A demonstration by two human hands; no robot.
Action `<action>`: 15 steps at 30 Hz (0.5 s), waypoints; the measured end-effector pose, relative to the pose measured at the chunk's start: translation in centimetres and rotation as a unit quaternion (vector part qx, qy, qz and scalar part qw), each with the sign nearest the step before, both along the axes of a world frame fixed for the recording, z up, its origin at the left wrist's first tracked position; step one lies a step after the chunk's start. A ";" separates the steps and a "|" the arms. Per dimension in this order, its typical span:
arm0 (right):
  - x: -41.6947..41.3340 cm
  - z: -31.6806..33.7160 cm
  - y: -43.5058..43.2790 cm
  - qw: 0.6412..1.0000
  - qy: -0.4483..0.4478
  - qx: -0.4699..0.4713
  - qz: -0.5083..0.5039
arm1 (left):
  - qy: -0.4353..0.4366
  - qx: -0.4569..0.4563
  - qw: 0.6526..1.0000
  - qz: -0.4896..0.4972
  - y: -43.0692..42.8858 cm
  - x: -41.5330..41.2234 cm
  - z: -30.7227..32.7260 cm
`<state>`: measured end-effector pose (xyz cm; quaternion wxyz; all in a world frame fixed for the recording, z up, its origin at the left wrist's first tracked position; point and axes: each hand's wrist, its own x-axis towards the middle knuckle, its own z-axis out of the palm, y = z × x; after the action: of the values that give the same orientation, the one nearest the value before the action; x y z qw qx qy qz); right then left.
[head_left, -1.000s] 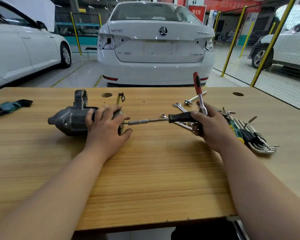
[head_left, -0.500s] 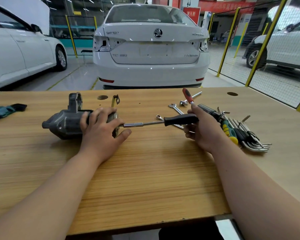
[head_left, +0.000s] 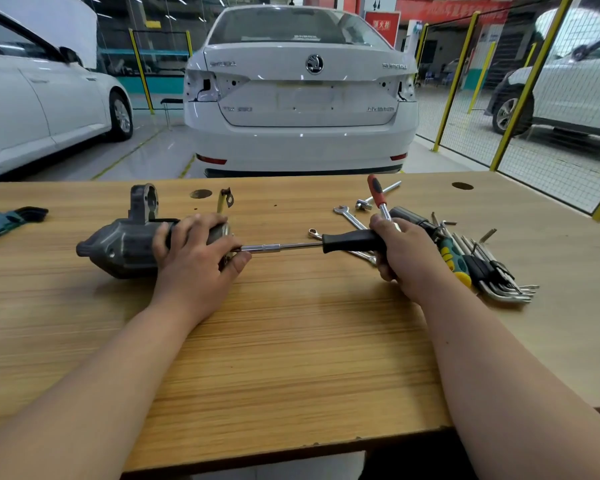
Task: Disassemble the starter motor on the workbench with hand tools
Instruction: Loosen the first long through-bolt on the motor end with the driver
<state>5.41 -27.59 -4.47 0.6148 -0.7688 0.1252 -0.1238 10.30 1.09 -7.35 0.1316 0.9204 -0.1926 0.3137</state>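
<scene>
Since one second ago, the red-handled ratchet has swung from near upright to a lean away from the operator. Both hands have kept their holds.

1. Both bare forearms reach forward over the near edge of the wooden workbench.
2. The left hand holds the starter motor. Its fingers are slightly spread and arched over the right end of the housing, with the thumb along the near side.
3. The starter motor lies on its side at left centre of the workbench, nose to the left and mounting ear upward.
4. The right hand grips the black handle of a driver, fingers wrapped tightly together. The chrome shaft runs level to the motor's right end (the contact point is hidden under the left hand).
5. The ratchet's shank rises from the top of the same fist. Whether it is joined to the driver cannot be told.
6. Right of the fist lie a green-and-yellow screwdriver and a fanned set of hex keys.
7. Behind the fist lie a combination wrench and a chrome bar.
8. A second key set lies at the far left edge.
9. Beyond the workbench stands a white car, tail toward the operator.
</scene>
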 end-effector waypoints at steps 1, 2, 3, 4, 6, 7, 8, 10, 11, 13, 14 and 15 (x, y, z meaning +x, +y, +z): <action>-0.1 0.0 0.0 1.000 0.000 0.000 0.002 | 0.002 0.003 1.000 0.003 -0.1 0.0 0.0; -0.1 0.0 0.0 1.000 0.001 0.005 0.003 | 0.004 0.006 1.000 0.005 -0.1 0.0 0.0; -0.1 0.0 0.0 1.000 0.003 0.017 0.006 | 0.004 0.009 1.000 0.007 -0.1 0.0 0.0; -0.2 0.1 0.0 0.999 0.007 0.036 0.013 | 0.004 0.009 1.000 0.007 -0.1 0.0 0.0; -0.3 0.2 0.1 0.995 0.008 0.093 0.032 | 0.001 0.004 1.000 0.006 -0.1 0.1 0.0; -0.3 0.3 0.1 0.991 0.010 0.127 0.043 | 0.001 0.003 1.000 0.007 -0.1 0.0 0.0; -0.4 0.4 0.0 0.986 0.012 0.158 0.053 | 0.001 0.003 1.000 0.009 -0.1 0.0 0.0; -0.5 0.6 -0.1 0.974 0.004 0.217 0.072 | -0.002 0.002 1.000 0.011 -0.2 0.0 0.0; -0.5 0.6 -0.2 0.967 -0.002 0.244 0.078 | -0.002 0.003 1.000 0.012 -0.2 0.0 0.0; -0.5 0.5 -0.1 0.955 -0.009 0.288 0.073 | -0.002 0.009 1.000 0.012 -0.2 0.0 0.0; -0.6 0.5 0.0 0.951 -0.008 0.303 0.064 | -0.001 0.011 1.000 0.012 -0.2 0.0 0.0; -0.6 0.5 0.1 0.948 -0.004 0.315 0.052 | 0.000 0.012 1.000 0.012 -0.2 0.0 0.0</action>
<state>4.83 -27.48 -3.94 0.8319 -0.5406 0.1153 -0.0494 10.27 0.91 -7.36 0.1168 0.9243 -0.1852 0.3126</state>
